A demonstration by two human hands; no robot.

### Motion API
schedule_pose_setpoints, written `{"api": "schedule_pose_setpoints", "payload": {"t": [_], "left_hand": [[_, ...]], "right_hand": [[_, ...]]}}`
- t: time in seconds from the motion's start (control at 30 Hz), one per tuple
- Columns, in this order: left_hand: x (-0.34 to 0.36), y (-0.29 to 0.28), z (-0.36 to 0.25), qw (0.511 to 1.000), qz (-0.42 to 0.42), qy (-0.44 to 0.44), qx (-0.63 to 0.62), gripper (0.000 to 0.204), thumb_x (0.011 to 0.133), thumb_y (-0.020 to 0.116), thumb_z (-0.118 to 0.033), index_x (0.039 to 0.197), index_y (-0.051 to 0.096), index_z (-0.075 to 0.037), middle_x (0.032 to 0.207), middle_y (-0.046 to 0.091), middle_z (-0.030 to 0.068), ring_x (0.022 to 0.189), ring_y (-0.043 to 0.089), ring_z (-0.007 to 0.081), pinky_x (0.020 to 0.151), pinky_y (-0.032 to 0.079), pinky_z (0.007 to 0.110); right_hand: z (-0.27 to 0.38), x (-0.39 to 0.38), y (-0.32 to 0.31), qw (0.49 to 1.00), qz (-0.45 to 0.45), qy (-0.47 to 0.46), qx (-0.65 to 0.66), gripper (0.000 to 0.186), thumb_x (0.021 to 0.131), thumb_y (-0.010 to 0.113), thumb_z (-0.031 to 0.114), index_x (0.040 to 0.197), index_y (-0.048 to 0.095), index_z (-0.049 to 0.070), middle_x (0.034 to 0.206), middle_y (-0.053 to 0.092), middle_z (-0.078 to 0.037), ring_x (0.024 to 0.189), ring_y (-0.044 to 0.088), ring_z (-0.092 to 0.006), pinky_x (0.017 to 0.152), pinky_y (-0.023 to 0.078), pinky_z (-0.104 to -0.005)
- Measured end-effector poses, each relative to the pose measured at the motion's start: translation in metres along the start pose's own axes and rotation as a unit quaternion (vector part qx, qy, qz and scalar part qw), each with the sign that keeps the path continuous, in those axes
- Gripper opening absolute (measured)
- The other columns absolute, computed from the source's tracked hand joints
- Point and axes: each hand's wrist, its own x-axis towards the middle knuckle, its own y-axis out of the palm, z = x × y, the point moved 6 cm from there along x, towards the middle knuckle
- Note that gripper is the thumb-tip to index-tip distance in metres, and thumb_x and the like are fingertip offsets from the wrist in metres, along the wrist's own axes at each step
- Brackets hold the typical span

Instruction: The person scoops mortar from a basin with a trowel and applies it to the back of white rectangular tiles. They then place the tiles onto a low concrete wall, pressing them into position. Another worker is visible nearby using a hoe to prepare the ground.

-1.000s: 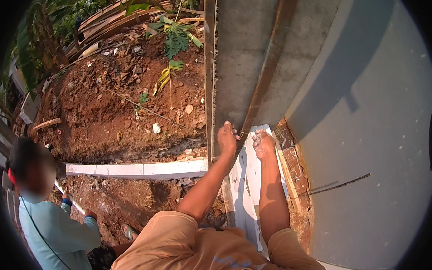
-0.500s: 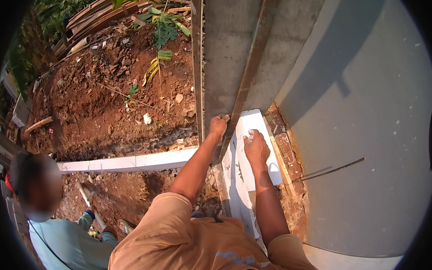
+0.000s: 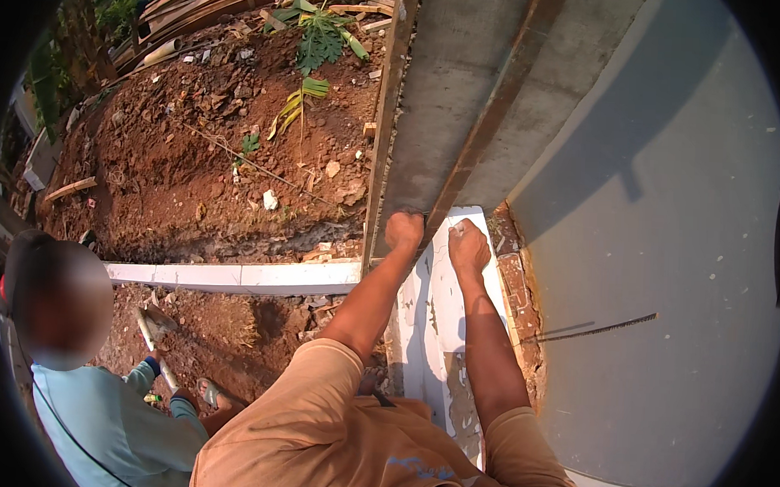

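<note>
My left hand (image 3: 405, 233) is closed at the lower part of a long rust-brown strip (image 3: 499, 101) running over a grey concrete panel (image 3: 439, 82); what its fingers hold is hidden. My right hand (image 3: 467, 244) is closed just to the right of that strip, over a white block-topped ledge (image 3: 419, 330); anything in its fingers is too small to name. Both forearms reach up from the lower edge. A narrow upright board (image 3: 379, 174) stands along the panel's left edge, left of my left hand.
At left, a co-worker (image 3: 109, 414) in light blue holds a long-handled tool (image 3: 143, 328). A smooth grey wall (image 3: 656, 253) fills the right, with a rebar (image 3: 610, 325) sticking out. A low white edging (image 3: 200, 275) crosses red soil (image 3: 204, 168). Timber (image 3: 183, 13) is piled behind.
My right fingers, more spread and curled earlier, are more tightly bunched. My left hand stays at the strip, shifted slightly. The co-worker's head and tool have shifted, along with the whole view.
</note>
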Motion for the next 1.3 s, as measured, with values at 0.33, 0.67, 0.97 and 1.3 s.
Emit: {"api": "schedule_pose_setpoints", "payload": {"t": [0.33,0.67,0.97,1.3], "left_hand": [[-0.008,0.007,0.008,0.996,-0.001,-0.069,-0.050,0.038,0.079,0.066,-0.033,0.097,0.077,-0.001,0.109,0.072,0.0238,0.105,0.069,0.0408,0.091,0.054,0.047],[-0.002,0.000,0.011,1.000,-0.003,-0.017,-0.010,0.041,0.078,0.068,-0.035,0.098,0.077,-0.001,0.107,0.072,0.0257,0.104,0.069,0.0421,0.091,0.054,0.048],[0.001,-0.003,0.017,0.995,0.015,-0.009,-0.100,0.041,0.077,0.076,-0.028,0.102,0.074,0.005,0.108,0.071,0.0279,0.103,0.070,0.0383,0.089,0.052,0.042],[-0.043,0.034,0.013,0.852,0.141,-0.231,-0.448,0.010,0.084,0.072,-0.016,0.087,0.075,-0.007,0.066,0.055,0.0035,0.052,0.047,0.0171,0.046,0.039,0.039]], "right_hand": [[0.003,0.030,0.018,0.999,-0.011,0.040,0.019,0.022,0.084,0.075,0.030,0.095,0.072,0.011,0.095,0.074,-0.016,0.092,0.070,-0.0386,0.077,0.053,-0.0485],[-0.036,0.056,0.041,0.988,0.009,-0.041,0.150,0.019,0.085,0.076,0.020,0.095,0.071,0.004,0.085,0.074,-0.013,0.073,0.070,-0.0253,0.067,0.054,-0.0398],[-0.075,0.024,0.002,0.974,0.097,0.008,0.205,0.021,0.089,0.071,0.024,0.100,0.073,0.005,0.096,0.075,-0.016,0.094,0.071,-0.0327,0.082,0.054,-0.0402],[-0.017,-0.068,-0.009,0.867,0.310,-0.006,0.391,0.054,0.095,0.070,0.019,0.143,0.051,0.003,0.113,0.068,-0.009,0.088,0.062,-0.0125,0.066,0.053,-0.0274]]}}
